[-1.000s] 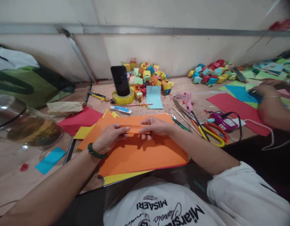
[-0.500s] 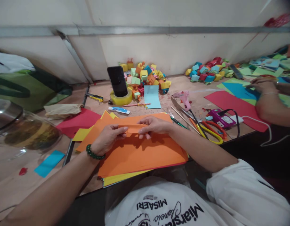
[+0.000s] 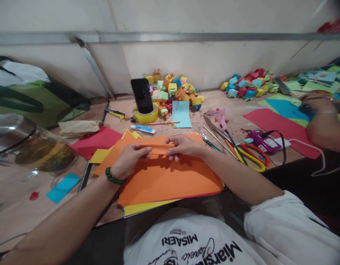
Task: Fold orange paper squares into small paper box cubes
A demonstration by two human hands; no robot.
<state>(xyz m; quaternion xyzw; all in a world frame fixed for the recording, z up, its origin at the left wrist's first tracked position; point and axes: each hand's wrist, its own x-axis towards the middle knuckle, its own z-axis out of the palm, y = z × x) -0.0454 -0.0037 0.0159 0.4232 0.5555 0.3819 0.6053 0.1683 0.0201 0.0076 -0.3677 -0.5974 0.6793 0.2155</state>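
Observation:
A small folded strip of orange paper (image 3: 159,148) is pinched at both ends just above a stack of orange sheets (image 3: 170,184). My left hand (image 3: 131,156), with a dark green bead bracelet at the wrist, grips its left end between thumb and fingers. On the right end, my right hand (image 3: 182,146) is closed with the thumb in front and fingers behind. Yellow and red sheets show under the orange stack's edges. Its orange colour matches the stack, so the strip's lower edge is hard to make out.
Behind the stack stand a phone (image 3: 142,95) on a tape roll (image 3: 145,114) and a pile of paper cubes (image 3: 170,90). To the right lie scissors (image 3: 248,158), a pink glue gun (image 3: 219,117) and a purple power adapter (image 3: 262,141). A glass jar (image 3: 45,151) is at left; another person's hand (image 3: 320,105) works far right.
The view has shifted slightly, so everything sits a little further right. My right hand has slid outward a little along the paper strip, showing more of it between my hands.

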